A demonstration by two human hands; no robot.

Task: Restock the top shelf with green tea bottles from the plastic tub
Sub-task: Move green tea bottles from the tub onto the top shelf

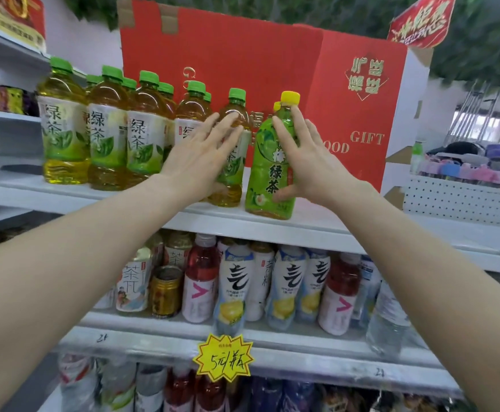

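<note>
Several green-capped green tea bottles [106,135] stand in rows on the left of the white top shelf [317,224]. My left hand [201,153] lies flat with straight fingers against the rightmost green-capped bottle [228,188]. Just right of it stands a green-labelled tea bottle with a yellow cap [268,173], with a second yellow cap behind it. My right hand [308,165] touches this bottle from the front right, fingers straight up to the cap, thumb on its lower part. The plastic tub is not in view.
A large red gift carton [242,55] stands right behind the bottles. Bare shelf lies right of the yellow-capped bottle. The shelf below holds several mixed drinks [290,281], with a yellow price star [223,358] under them. A white pegboard rack [450,200] stands at the right.
</note>
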